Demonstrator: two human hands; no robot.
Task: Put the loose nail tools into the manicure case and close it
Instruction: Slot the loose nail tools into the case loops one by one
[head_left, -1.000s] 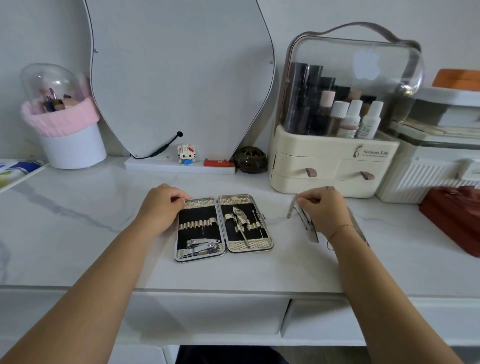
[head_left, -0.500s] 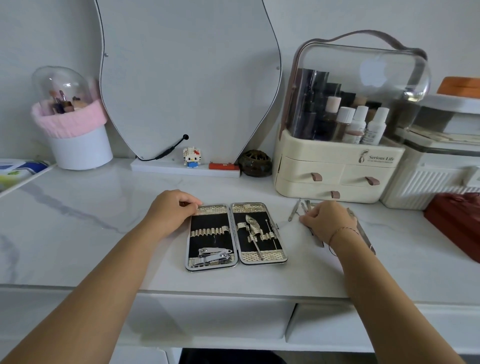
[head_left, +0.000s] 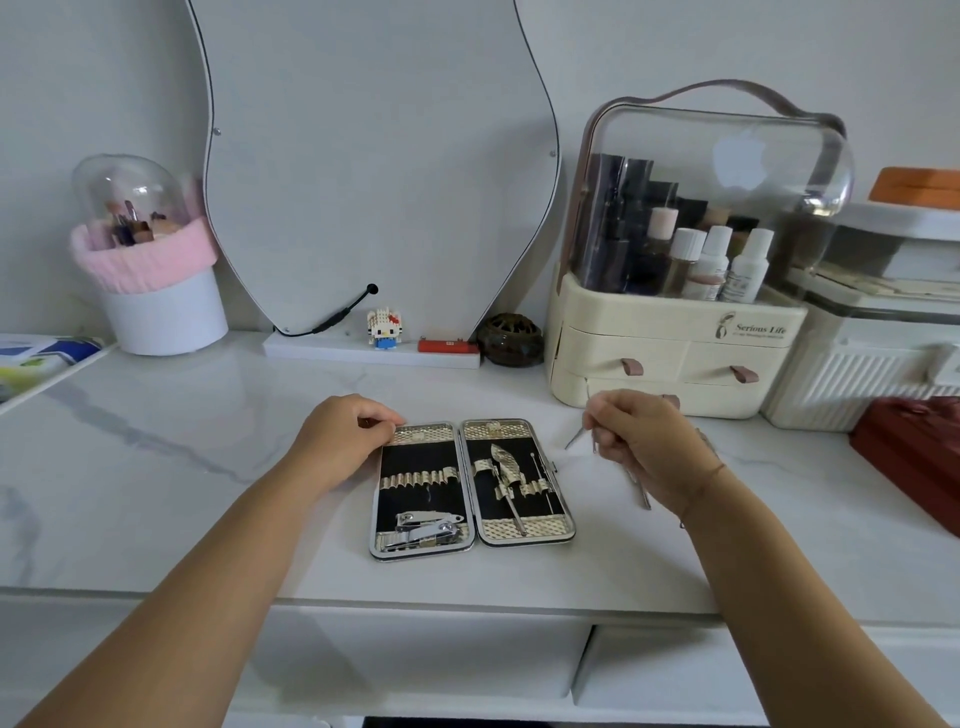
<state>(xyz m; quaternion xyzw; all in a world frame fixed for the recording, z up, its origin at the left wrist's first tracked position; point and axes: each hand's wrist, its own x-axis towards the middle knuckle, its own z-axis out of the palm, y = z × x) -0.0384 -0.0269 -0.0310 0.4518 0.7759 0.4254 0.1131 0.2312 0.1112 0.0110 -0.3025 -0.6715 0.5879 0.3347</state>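
White marble desk (head_left: 156, 467), with a mirror (head_left: 374, 156) and a cosmetics organiser (head_left: 675, 353) along its back edge. Near the front edge, about midway along, the manicure case (head_left: 470, 488) lies open flat, clippers (head_left: 428, 527) in its left half, probably so its loops face up for loading. Curled on the case's back left corner, the left hand (head_left: 343, 441) seems to steady it, gripping nothing. Just right of the case, the right hand (head_left: 639, 441) is pinched together on thin loose nail tools (head_left: 636, 483), lifted clear of the desk.
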